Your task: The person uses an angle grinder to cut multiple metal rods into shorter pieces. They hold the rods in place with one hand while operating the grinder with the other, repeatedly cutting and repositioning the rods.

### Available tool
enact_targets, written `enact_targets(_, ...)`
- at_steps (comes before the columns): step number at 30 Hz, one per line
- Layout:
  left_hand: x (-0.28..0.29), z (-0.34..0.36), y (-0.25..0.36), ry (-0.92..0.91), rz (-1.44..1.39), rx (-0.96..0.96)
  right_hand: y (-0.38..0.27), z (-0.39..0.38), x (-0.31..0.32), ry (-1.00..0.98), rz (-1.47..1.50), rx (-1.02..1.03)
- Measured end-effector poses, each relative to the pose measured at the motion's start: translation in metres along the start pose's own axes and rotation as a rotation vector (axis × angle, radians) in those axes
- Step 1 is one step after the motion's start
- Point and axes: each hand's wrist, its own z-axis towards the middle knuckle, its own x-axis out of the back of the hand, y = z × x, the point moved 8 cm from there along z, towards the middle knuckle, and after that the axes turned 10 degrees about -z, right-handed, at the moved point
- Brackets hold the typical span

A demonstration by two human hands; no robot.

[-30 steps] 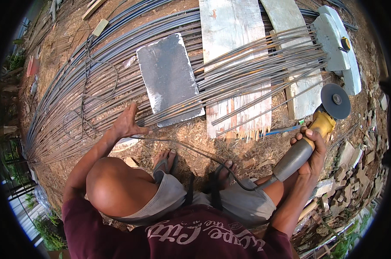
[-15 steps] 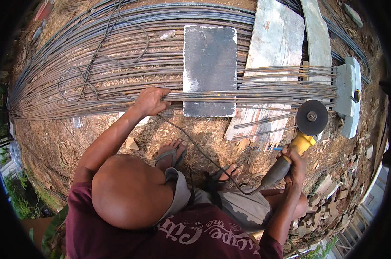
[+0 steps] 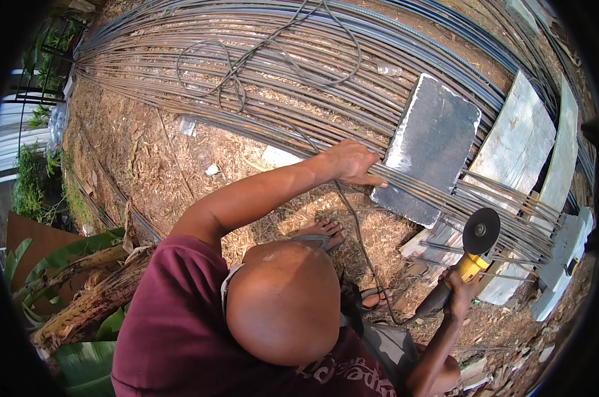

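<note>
My left hand (image 3: 349, 163) is closed round a few long steel rods (image 3: 424, 193), which run across a dark painted board (image 3: 438, 126) with a white, chipped rim. In my right hand (image 3: 462, 295) is a yellow and black angle grinder (image 3: 472, 267), gripped by its body. Its dark round disc (image 3: 481, 231) is up, close to the rods' right ends; whether it touches any rod I cannot tell. From the grinder's rear a black cord (image 3: 360, 238) runs up past my left hand onto the rods.
Many more rods (image 3: 279, 109) spread to the far left, with a looped cable (image 3: 233, 66) over them. Weathered planks (image 3: 517, 132) lie under the rods at right, beside a pale grey block (image 3: 564, 264) at their ends. A fallen trunk (image 3: 91, 304) with green leaves lies at lower left.
The view has turned, so the rods now slope down to the right and more ground shows at left. My left hand still holds the rods, my right hand the grinder.
</note>
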Motion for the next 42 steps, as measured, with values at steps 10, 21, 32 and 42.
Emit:
enact_targets(10, 0.003, 0.006, 0.012, 0.062, 0.061, 0.074, 0.041, 0.018, -0.019, -0.011, -0.217, -0.071)
enact_targets(21, 0.000, 0.006, 0.010, 0.103, 0.095, 0.077, 0.038, 0.028, -0.025, 0.001, -0.314, -0.036)
enact_targets(32, -0.003, 0.006, 0.008, 0.095, 0.114, 0.073, 0.042, 0.030, -0.025, -0.003, -0.335, -0.042)
enact_targets(42, 0.002, 0.002, 0.013, 0.115, 0.088, 0.056, 0.048, 0.035, -0.024, -0.001, -0.312, -0.059)
